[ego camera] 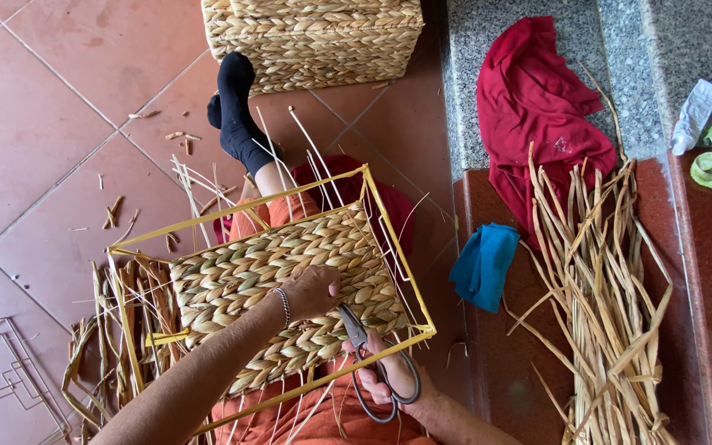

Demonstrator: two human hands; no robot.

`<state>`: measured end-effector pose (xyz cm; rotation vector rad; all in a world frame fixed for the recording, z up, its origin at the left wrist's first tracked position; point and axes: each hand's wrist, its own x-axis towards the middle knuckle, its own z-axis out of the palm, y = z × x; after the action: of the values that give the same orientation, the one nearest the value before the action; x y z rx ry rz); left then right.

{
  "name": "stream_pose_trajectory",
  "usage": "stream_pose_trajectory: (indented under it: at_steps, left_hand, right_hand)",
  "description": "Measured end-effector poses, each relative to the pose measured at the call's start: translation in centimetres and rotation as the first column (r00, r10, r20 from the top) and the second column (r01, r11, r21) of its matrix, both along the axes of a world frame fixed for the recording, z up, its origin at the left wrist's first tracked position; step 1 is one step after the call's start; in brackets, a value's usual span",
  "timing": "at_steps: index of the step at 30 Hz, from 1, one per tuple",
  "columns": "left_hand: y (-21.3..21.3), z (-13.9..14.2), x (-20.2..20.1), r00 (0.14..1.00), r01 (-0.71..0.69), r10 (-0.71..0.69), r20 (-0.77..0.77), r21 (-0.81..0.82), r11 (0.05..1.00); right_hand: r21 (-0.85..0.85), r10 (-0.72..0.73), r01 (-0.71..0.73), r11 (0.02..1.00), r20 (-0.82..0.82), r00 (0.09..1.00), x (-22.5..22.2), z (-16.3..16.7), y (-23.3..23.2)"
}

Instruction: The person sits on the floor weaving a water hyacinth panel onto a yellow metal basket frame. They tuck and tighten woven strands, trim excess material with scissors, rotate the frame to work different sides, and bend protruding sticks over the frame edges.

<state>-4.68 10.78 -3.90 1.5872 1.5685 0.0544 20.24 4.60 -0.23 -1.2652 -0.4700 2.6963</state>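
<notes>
Left hand [311, 292] presses flat on the half-woven basket [282, 288] in its yellow frame [389, 239]; right hand [389, 375] just below grips one pair of scissors [364, 354]. Two baskets total, the finished basket [315, 37] up top.

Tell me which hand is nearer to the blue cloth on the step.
Right. The right hand, holding scissors, is below-left of the blue cloth; the left hand rests on the woven basket panel, farther left.
</notes>
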Motion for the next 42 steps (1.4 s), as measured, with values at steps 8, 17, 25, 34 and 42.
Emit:
stream_pose_trajectory:
  at_steps: [8,17,25,34,42]
  left_hand:
    - [-0.2,-2.5,0.4,0.973,0.206,-0.19,-0.131,0.119,0.971]
    - [-0.6,-1.2,1.3,0.961,0.181,-0.18,-0.21,-0.011,0.983]
    - [0.2,1.6,0.8,0.957,0.256,-0.254,-0.138,-0.002,0.967]
    - [1.0,12.1,-5.8,0.982,0.181,-0.165,-0.094,0.203,0.962]
    - [-11.2,19.8,-9.4,0.988,-0.15,0.129,0.079,0.388,0.91]
  right_hand:
    - [0.021,0.0,0.0,1.0,-0.036,0.999,0.2,0.5,0.3]
    - [0.062,0.085,-0.08,0.995,-0.081,0.993,-0.1,-0.5,1.1]
    - [0.295,0.186,-0.164,0.941,-0.047,0.981,2.7,3.7,0.8]
    - [0.626,0.278,-0.245,0.74,0.048,0.959,18.3,0.7,4.5]
    - [0.73,-0.632,-0.388,0.563,0.683,0.367,24.4,-7.2,5.5]
